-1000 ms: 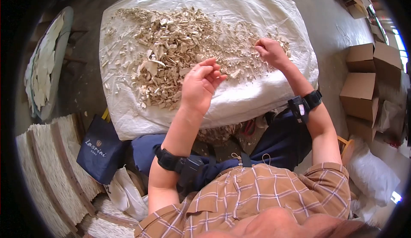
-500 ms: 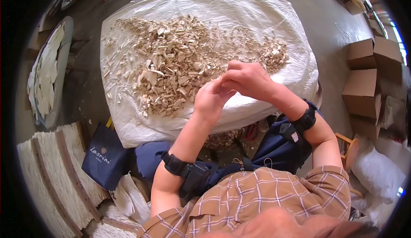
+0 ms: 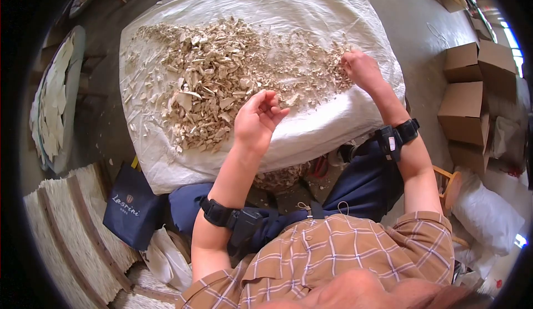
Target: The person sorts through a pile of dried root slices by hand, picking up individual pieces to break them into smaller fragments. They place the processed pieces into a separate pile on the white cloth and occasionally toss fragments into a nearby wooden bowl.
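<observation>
Dry, pale brown flakes lie in a large pile (image 3: 208, 78) on a white cloth (image 3: 311, 126) spread over the table. My left hand (image 3: 258, 117) is raised palm up near the pile's front edge, its fingers loosely curled and apart, with nothing visible in them. At the smaller right end of the flakes (image 3: 340, 76), my right hand (image 3: 362, 70) reaches down with fingertips pinched together at the bits. What those fingertips hold, if anything, is too small to make out.
A dark blue bag (image 3: 133, 206) stands at the lower left, near ridged pale slabs (image 3: 83, 220). Cardboard boxes (image 3: 463, 101) are stacked on the right. An oval tray (image 3: 72, 98) of pale sheets is at the far left. A wooden stool (image 3: 451, 189) stands at lower right.
My hands were together over the front of the pile and have come apart. The right moved up and right to the smaller heap; the left moved slightly left, its fingers loosened.
</observation>
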### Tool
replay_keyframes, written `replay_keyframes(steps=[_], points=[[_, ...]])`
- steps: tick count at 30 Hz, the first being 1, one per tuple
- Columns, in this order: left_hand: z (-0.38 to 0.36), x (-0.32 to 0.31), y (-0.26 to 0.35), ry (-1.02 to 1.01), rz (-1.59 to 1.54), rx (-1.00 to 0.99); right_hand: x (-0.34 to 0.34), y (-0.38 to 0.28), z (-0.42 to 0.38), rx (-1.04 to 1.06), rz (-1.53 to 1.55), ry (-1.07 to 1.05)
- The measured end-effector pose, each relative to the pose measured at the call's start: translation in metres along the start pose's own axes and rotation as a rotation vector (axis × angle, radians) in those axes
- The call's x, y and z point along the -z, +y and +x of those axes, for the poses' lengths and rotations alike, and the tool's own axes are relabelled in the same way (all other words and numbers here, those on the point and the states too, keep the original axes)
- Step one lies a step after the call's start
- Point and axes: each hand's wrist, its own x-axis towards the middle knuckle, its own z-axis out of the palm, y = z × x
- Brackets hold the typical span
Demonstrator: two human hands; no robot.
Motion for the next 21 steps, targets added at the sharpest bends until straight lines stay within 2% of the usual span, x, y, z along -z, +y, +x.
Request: replay_keyframes(steps=[5, 7, 8, 11, 14, 21], points=[[-0.003, -0.002, 0.004, -0.03, -0.008, 0.006, 0.005, -0.003, 0.006, 0.007, 0.05, 0.037], [-0.004, -0.001, 0.004, -0.03, -0.011, 0.005, -0.003, -0.002, 0.005, 0.176, 0.163, 0.011], [-0.004, -0.001, 0.004, -0.032, -0.014, 0.004, -0.006, -0.001, 0.006, 0.177, 0.159, 0.01], [-0.005, -0.002, 0.005, -0.036, -0.013, 0.001, -0.009, 0.002, 0.009, 0.058, -0.074, 0.084], [-0.005, -0.002, 0.006, -0.048, -0.018, 0.002, 0.001, 0.004, 0.011, -0.055, -0.025, 0.081], [-0.006, -0.001, 0.008, -0.046, -0.017, -0.001, -0.003, 0.009, 0.016, -0.026, -0.041, 0.024]])
